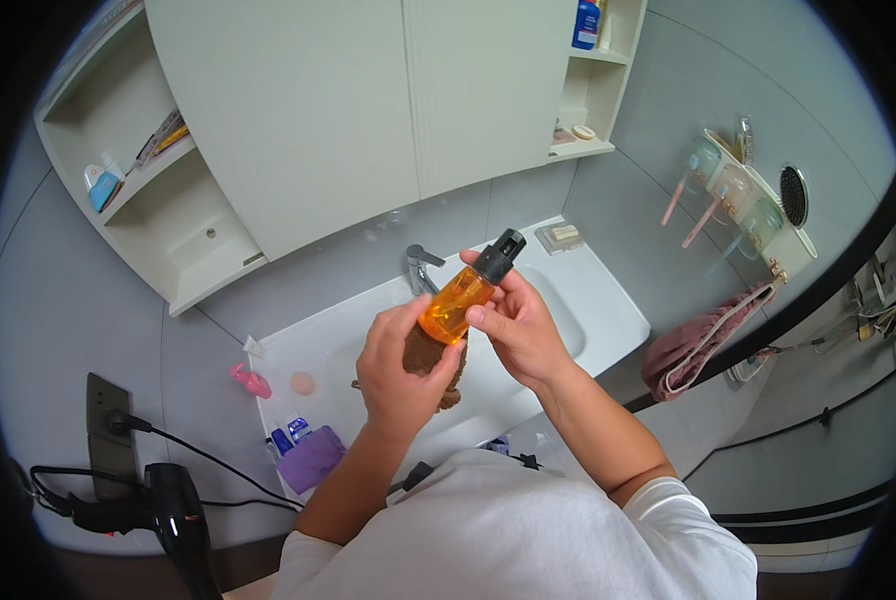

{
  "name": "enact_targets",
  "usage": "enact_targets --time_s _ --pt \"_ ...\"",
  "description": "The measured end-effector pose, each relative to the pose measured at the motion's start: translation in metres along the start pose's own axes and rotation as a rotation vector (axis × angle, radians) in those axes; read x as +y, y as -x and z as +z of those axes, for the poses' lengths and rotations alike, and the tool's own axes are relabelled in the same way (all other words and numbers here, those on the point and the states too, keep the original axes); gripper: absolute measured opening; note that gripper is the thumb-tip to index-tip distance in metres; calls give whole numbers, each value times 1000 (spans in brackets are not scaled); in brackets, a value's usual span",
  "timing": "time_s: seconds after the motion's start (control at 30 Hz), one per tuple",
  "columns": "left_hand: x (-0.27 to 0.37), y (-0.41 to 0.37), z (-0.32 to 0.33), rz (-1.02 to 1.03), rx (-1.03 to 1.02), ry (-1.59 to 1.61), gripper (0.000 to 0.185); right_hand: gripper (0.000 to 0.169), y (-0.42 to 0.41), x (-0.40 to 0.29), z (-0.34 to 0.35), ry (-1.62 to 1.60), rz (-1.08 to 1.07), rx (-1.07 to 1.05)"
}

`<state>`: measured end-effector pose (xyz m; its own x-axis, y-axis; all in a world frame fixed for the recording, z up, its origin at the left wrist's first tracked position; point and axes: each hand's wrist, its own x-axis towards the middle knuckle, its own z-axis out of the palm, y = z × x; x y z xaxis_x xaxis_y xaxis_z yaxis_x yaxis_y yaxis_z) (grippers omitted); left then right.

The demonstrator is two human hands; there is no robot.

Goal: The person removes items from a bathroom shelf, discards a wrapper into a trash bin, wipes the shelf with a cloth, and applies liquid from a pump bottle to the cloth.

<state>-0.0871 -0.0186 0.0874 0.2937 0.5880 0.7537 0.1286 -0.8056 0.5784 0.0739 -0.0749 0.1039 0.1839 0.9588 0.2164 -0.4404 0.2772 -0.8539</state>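
Observation:
A clear bottle of amber liquid with a black pump top is tilted over the sink, its top towards the upper right. My right hand holds it near the neck, thumb in front and fingers behind. My left hand grips a brown cloth and touches the bottle's base with its fingers. The cloth hangs below the bottle, partly hidden by my left hand. Behind the bottle stands the grey metal faucet of the white washbasin.
A soap dish sits at the basin's back right corner. A pink bottle, blue-capped tubes and a purple cloth lie at the left. A black hair dryer hangs lower left. Mirror cabinets overhang the basin.

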Motion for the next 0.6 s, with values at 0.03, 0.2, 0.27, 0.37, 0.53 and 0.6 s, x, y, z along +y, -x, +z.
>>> enact_targets --time_s 0.03,0.2,0.27,0.37,0.53,0.6 --pt "6 2 3 -53 -9 22 62 66 3 -2 -4 -18 5 10" --pt "25 10 18 -118 -47 64 63 60 9 -11 -35 -177 43 -104" --pt "33 10 28 -145 -42 104 60 58 8 -17 -46 -226 79 -168" --pt "43 9 44 -154 -6 81 56 61 6 -22 -62 -287 107 -247" --pt "57 4 69 -24 74 -66 54 68 7 -37 -82 -216 108 -268" --pt "58 2 80 51 107 -119 57 72 6 -43 -89 -207 115 -263"
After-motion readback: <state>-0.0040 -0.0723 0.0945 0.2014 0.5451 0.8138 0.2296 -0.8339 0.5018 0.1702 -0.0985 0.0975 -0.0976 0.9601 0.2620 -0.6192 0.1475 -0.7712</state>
